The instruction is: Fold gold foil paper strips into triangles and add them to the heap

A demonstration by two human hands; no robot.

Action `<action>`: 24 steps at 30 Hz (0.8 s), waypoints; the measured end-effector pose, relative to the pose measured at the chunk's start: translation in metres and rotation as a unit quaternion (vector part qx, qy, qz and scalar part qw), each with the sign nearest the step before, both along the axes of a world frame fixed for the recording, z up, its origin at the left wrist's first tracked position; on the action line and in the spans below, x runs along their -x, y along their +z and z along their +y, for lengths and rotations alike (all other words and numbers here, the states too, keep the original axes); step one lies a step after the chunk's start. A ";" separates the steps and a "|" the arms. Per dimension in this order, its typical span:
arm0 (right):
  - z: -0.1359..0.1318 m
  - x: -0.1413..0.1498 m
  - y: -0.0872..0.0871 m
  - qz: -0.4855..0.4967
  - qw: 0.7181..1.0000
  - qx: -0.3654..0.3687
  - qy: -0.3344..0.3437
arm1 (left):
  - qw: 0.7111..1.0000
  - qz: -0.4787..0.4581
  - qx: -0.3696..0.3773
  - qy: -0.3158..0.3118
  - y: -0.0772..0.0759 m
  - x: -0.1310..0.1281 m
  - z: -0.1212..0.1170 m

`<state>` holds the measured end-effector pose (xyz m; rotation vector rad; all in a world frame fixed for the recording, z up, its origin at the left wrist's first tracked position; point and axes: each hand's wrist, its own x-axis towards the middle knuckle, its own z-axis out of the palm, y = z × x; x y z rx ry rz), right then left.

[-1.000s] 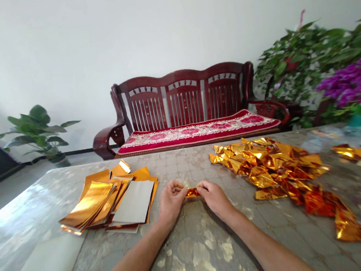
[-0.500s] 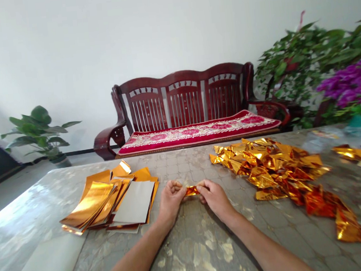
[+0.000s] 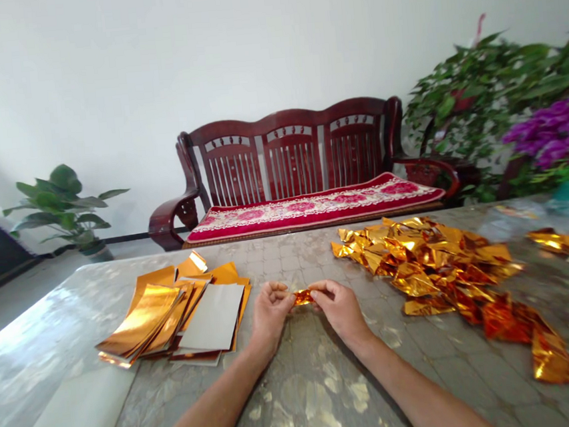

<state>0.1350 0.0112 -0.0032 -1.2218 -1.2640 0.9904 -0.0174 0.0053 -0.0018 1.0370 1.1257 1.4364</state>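
My left hand [image 3: 268, 312] and my right hand [image 3: 340, 307] meet at the middle of the table, both curled, pinching a small folded piece of gold foil paper [image 3: 303, 297] between their fingertips. Only a short strip of the foil shows between the hands. To the left lies a fanned stack of flat gold foil sheets [image 3: 173, 315], some turned white side up. On the right spreads a pile of folded gold foil pieces [image 3: 440, 265].
The table [image 3: 307, 399] has a glossy marbled top. A loose white sheet [image 3: 72, 412] lies at the front left. More foil [image 3: 566, 243] sits at the far right edge. Behind stand a dark wooden bench [image 3: 293, 172], a potted plant [image 3: 62, 208] and purple flowers [image 3: 558, 130].
Both hands have stayed together on the foil piece, shifting slightly away from me while the fingers work it. The stacks have not moved.
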 end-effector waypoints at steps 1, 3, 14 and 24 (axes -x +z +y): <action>0.001 0.000 -0.002 -0.011 1.000 -0.010 -0.003 | 1.000 -0.002 -0.001 -0.004 0.000 0.000 0.000; 0.002 -0.001 -0.005 -0.033 0.999 -0.028 -0.007 | 1.000 -0.005 -0.003 -0.007 0.001 0.000 -0.001; 0.003 0.004 -0.008 -0.059 0.998 0.014 0.004 | 1.000 -0.001 0.001 -0.012 -0.001 -0.002 -0.004; 0.003 0.004 -0.006 -0.059 0.998 0.010 0.000 | 0.999 0.031 -0.007 -0.026 -0.009 0.000 -0.001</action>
